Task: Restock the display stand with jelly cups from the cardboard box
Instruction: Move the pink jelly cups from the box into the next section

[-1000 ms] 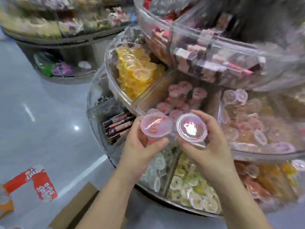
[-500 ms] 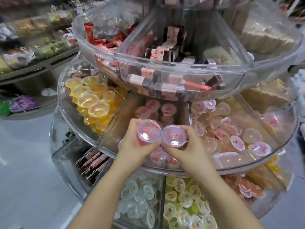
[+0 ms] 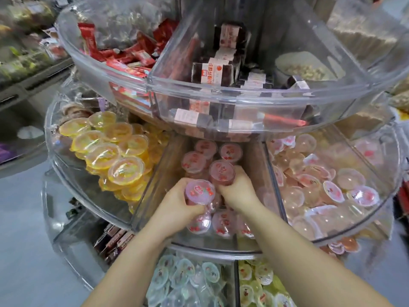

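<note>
— Where have the two pink jelly cups got to?

— Down inside the middle bin (image 3: 155, 180) of the display stand (image 3: 221, 251), among the pink ones already there. A moment ago they were held up over its rim, so the placing is nearly done.

— And the hands?

— The left hand (image 3: 177, 209) curls round the near cup (image 3: 200, 191). The right hand (image 3: 238, 191) wraps the far cup (image 3: 222, 172), neither let go.

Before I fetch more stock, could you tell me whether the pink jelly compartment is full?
Not full: the pink jelly compartment shows bare wall above its cups.
</note>
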`<state>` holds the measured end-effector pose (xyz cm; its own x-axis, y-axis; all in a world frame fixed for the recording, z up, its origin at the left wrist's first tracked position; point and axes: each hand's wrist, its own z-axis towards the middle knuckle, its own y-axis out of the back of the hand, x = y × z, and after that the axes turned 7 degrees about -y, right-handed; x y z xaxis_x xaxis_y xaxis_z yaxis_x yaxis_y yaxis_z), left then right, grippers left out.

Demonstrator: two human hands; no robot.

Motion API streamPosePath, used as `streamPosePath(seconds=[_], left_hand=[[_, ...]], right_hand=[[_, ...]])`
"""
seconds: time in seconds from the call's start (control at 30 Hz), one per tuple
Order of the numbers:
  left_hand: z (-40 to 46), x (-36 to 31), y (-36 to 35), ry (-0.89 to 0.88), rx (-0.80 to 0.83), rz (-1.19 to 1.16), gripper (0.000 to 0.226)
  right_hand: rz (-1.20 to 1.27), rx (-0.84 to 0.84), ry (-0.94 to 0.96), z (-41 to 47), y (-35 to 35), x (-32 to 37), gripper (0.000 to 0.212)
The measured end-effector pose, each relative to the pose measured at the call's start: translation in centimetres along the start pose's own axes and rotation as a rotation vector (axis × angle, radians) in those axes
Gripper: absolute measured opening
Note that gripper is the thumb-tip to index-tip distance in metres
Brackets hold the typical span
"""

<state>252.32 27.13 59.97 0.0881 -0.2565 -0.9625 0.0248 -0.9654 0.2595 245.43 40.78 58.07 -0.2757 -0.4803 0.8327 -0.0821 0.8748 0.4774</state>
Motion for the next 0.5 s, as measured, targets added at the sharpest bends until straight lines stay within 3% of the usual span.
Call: streamPosePath(seconds=[0.2, 0.4, 0.5], left_hand=[[0.2, 0.6, 0.2, 0.048, 0.04, -0.085, 0.044], [0.3, 0.6, 0.3, 0.113, 0.035, -0.147, 0.045], [0.2, 0.3, 0.3, 0.12, 0.035, -0.148, 0.044]], right_hand=[[-0.059, -0.044, 0.018, 0.8, -0.7, 0.4, 0.01], [-0.029, -0.078, -0.053, 1.6, -1.7, 0.3, 0.034], [-0.011, -0.032, -0.085, 1.4, -1.5, 0.6, 0.033]])
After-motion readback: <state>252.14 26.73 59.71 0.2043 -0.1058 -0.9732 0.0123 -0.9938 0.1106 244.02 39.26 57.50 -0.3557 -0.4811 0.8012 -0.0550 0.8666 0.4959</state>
